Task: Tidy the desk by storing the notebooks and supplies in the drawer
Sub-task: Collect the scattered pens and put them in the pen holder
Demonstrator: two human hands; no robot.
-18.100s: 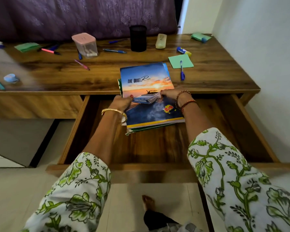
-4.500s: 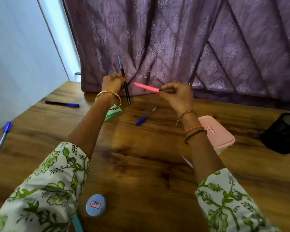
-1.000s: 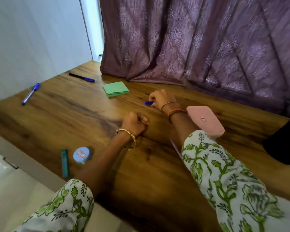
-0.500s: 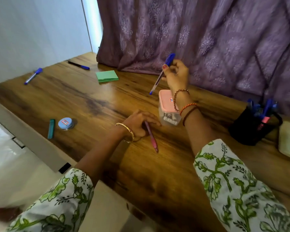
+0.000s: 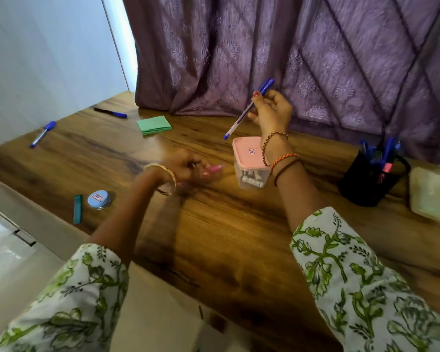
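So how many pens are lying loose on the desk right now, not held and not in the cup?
2: one blue pen near the left edge, another pen by the curtain.

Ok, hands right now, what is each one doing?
Left hand: blurred, seems to grip a pink pen.
Right hand: holds a blue pen.

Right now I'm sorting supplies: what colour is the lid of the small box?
Pink, on the box; head view.
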